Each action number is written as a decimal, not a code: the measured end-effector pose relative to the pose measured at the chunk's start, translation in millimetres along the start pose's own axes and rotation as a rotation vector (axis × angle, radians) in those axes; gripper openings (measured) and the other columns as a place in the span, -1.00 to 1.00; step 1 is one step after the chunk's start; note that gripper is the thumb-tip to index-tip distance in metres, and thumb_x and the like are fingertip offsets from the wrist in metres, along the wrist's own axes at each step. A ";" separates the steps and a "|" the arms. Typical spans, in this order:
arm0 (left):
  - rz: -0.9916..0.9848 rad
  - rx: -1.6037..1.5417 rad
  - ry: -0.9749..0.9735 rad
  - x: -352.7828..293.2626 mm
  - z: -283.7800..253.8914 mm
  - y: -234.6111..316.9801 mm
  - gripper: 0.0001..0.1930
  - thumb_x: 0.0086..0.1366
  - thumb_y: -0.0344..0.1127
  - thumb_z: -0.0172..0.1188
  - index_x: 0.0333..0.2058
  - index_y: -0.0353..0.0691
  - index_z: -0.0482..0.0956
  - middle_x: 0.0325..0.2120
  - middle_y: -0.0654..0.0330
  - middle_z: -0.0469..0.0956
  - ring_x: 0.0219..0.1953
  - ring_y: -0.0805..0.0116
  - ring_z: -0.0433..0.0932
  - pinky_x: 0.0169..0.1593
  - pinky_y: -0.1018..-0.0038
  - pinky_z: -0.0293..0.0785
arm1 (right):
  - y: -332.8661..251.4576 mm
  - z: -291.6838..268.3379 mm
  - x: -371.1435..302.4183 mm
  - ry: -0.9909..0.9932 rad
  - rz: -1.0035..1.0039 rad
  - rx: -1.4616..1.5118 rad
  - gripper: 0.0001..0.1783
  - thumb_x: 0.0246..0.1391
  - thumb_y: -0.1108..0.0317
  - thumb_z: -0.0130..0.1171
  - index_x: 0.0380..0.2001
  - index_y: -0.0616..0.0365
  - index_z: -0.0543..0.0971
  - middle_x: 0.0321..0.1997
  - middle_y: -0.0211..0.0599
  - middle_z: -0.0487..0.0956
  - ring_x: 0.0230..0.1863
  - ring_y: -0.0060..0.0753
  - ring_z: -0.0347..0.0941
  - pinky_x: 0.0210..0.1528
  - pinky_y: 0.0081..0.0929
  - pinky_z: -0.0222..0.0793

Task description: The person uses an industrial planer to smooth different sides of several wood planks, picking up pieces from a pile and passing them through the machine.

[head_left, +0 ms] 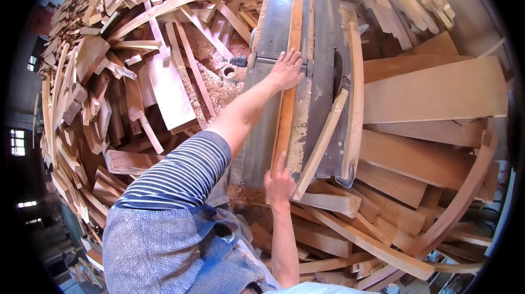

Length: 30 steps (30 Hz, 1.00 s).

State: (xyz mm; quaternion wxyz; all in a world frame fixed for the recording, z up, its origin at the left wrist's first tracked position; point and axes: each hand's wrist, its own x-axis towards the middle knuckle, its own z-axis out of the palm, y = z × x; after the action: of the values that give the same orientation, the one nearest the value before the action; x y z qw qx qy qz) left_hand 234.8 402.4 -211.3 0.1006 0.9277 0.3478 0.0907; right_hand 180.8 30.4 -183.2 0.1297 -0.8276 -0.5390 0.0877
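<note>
A long, narrow wooden strip (284, 124) lies lengthwise on the metal bed (269, 26) of a woodworking planer, crossing its cutter slot. My left hand (286, 70) rests flat on top of the strip, fingers stretched forward, close to the slot. At the strip's near end is my right hand (279, 184), its index finger pointing along the wood and the other fingers curled around the end. The underside of that grip is hidden. Right of the strip runs a fence-like ledge (299, 124) dusted with shavings.
A round saw blade (338, 72) stands in the right side of the machine, beside a loose stick (322, 143) and a wooden rail (354, 97). Offcuts (98, 59) pile up at left over shavings (221, 89). Wide boards (432, 94) are stacked at right.
</note>
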 end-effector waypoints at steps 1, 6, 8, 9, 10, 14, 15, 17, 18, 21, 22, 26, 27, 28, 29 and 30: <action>-0.002 -0.003 0.008 7.8 1.2 -6.6 -0.38 0.41 0.00 -0.01 0.27 -0.36 0.28 0.43 -0.03 0.05 0.54 -0.01 -0.19 0.52 -0.01 -0.20 | -1.5 -0.5 10.3 -0.009 -0.002 0.000 -0.06 -0.05 0.21 0.29 0.43 0.17 0.23 -0.56 -0.21 0.47 -0.66 -0.19 0.51 -0.65 -0.24 0.47; -0.007 -0.001 0.037 44.4 5.4 -36.9 -0.37 0.39 -0.01 0.00 0.25 -0.39 0.29 0.42 -0.04 0.08 0.53 -0.03 -0.15 0.51 -0.03 -0.18 | -4.0 6.3 55.5 0.001 -0.038 -0.021 -0.04 -0.06 0.20 0.30 0.43 0.19 0.23 -0.57 -0.23 0.46 -0.66 -0.20 0.50 -0.65 -0.24 0.46; 0.020 -0.020 0.015 66.3 1.9 -29.6 -0.37 0.38 -0.01 -0.01 0.25 -0.40 0.30 0.41 -0.05 0.10 0.53 -0.03 -0.14 0.51 -0.03 -0.17 | -1.5 6.3 70.6 0.053 -0.025 -0.013 -0.03 -0.08 0.21 0.30 0.43 0.19 0.22 -0.58 -0.23 0.46 -0.67 -0.21 0.49 -0.66 -0.24 0.45; 0.014 -0.025 0.036 73.6 2.6 -37.6 -0.37 0.38 -0.01 -0.02 0.25 -0.40 0.31 0.41 -0.05 0.10 0.53 -0.03 -0.14 0.51 -0.04 -0.17 | -2.4 7.3 79.7 0.053 -0.032 -0.013 -0.03 -0.08 0.21 0.31 0.43 0.19 0.22 -0.58 -0.23 0.46 -0.67 -0.21 0.49 -0.66 -0.24 0.45; 0.008 -0.031 0.057 80.4 3.4 -45.3 -0.37 0.38 -0.01 -0.02 0.24 -0.40 0.31 0.41 -0.05 0.11 0.53 -0.03 -0.14 0.51 -0.04 -0.16 | -3.5 7.4 88.4 0.053 -0.039 -0.013 -0.03 -0.08 0.21 0.31 0.43 0.20 0.22 -0.58 -0.23 0.46 -0.67 -0.21 0.49 -0.65 -0.24 0.45; 0.035 -0.013 0.030 114.7 9.6 -55.8 -0.36 0.39 0.01 -0.06 0.25 -0.39 0.31 0.42 -0.03 0.10 0.53 -0.01 -0.13 0.51 -0.03 -0.15 | -1.9 7.6 120.6 0.039 -0.025 -0.010 -0.02 -0.09 0.22 0.31 0.44 0.20 0.21 -0.59 -0.20 0.46 -0.67 -0.18 0.49 -0.64 -0.22 0.45; 0.038 -0.015 0.017 124.7 8.9 -55.0 -0.36 0.39 0.01 -0.05 0.26 -0.39 0.31 0.42 -0.03 0.10 0.53 0.00 -0.13 0.51 -0.03 -0.15 | -1.7 6.6 129.4 0.038 -0.014 -0.001 -0.02 -0.09 0.23 0.31 0.43 0.21 0.21 -0.58 -0.18 0.47 -0.67 -0.17 0.50 -0.64 -0.22 0.46; 0.024 -0.005 -0.003 139.6 3.1 -63.3 -0.36 0.40 0.02 -0.05 0.27 -0.37 0.30 0.42 -0.02 0.09 0.53 0.01 -0.13 0.52 -0.02 -0.15 | -3.5 5.7 149.6 0.031 -0.015 0.026 -0.02 -0.09 0.23 0.31 0.43 0.21 0.21 -0.58 -0.16 0.48 -0.66 -0.14 0.51 -0.62 -0.21 0.47; 0.008 0.006 0.005 144.5 0.8 -74.2 -0.36 0.40 0.02 -0.05 0.27 -0.37 0.30 0.43 -0.01 0.08 0.53 0.01 -0.13 0.52 -0.02 -0.15 | -5.2 6.1 161.1 0.010 -0.026 0.037 -0.01 -0.09 0.24 0.31 0.44 0.23 0.20 -0.55 -0.11 0.51 -0.63 -0.11 0.54 -0.60 -0.20 0.49; 0.001 0.009 0.021 169.2 3.8 -89.9 -0.35 0.41 0.04 -0.05 0.29 -0.36 0.29 0.43 -0.01 0.08 0.53 0.02 -0.13 0.52 -0.01 -0.16 | -8.9 2.5 189.6 -0.038 -0.011 0.041 0.02 -0.11 0.26 0.32 0.44 0.26 0.17 -0.50 -0.01 0.58 -0.56 -0.05 0.58 -0.54 -0.19 0.51; 0.000 0.004 0.025 179.0 7.1 -93.0 -0.34 0.42 0.05 -0.05 0.29 -0.36 0.29 0.43 0.00 0.07 0.53 0.03 -0.13 0.52 -0.01 -0.16 | -9.5 1.7 197.7 -0.051 0.001 0.035 0.02 -0.11 0.26 0.32 0.44 0.26 0.17 -0.50 -0.01 0.58 -0.55 -0.05 0.58 -0.53 -0.18 0.52; 0.005 0.037 0.024 216.2 13.6 -108.3 -0.33 0.43 0.07 -0.06 0.31 -0.35 0.27 0.44 0.00 0.08 0.53 0.03 -0.13 0.52 0.00 -0.15 | -5.2 12.5 231.8 0.060 -0.039 0.065 -0.03 -0.08 0.24 0.30 0.44 0.19 0.21 -0.57 -0.11 0.53 -0.62 -0.09 0.56 -0.58 -0.18 0.51; 0.001 0.042 0.033 225.6 15.3 -115.0 -0.32 0.43 0.07 -0.06 0.32 -0.35 0.26 0.44 0.01 0.08 0.54 0.04 -0.14 0.52 0.00 -0.15 | -6.9 11.9 241.0 0.033 -0.027 0.040 -0.03 -0.08 0.24 0.30 0.43 0.19 0.22 -0.56 -0.11 0.54 -0.61 -0.08 0.56 -0.58 -0.18 0.52; -0.005 0.048 0.043 234.4 16.5 -122.4 -0.32 0.44 0.08 -0.07 0.32 -0.34 0.26 0.44 0.01 0.08 0.54 0.04 -0.14 0.52 0.00 -0.16 | -9.1 9.4 250.1 0.005 -0.016 0.015 -0.03 -0.08 0.25 0.30 0.43 0.19 0.22 -0.55 -0.10 0.55 -0.61 -0.08 0.57 -0.57 -0.17 0.52; -0.003 0.048 0.049 240.2 15.9 -122.4 -0.32 0.44 0.09 -0.07 0.33 -0.34 0.25 0.44 0.01 0.08 0.54 0.05 -0.15 0.52 0.01 -0.16 | -11.5 6.6 258.8 -0.022 0.004 -0.013 -0.04 -0.08 0.25 0.29 0.43 0.19 0.22 -0.54 -0.10 0.56 -0.60 -0.07 0.57 -0.57 -0.17 0.52; -0.020 0.023 0.070 246.1 15.1 -121.9 -0.31 0.44 0.09 -0.07 0.33 -0.34 0.24 0.44 0.00 0.08 0.54 0.05 -0.15 0.52 0.01 -0.18 | -11.4 8.1 268.4 -0.012 0.004 -0.026 -0.04 -0.08 0.24 0.29 0.43 0.19 0.22 -0.54 -0.09 0.56 -0.60 -0.07 0.58 -0.57 -0.16 0.53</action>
State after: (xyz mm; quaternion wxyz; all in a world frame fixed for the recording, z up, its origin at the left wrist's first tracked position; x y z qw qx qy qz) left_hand 344.5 653.8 -232.1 0.0785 0.9216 0.3615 0.1180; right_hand 276.9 281.3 -188.9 0.1157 -0.8297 -0.5393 0.0859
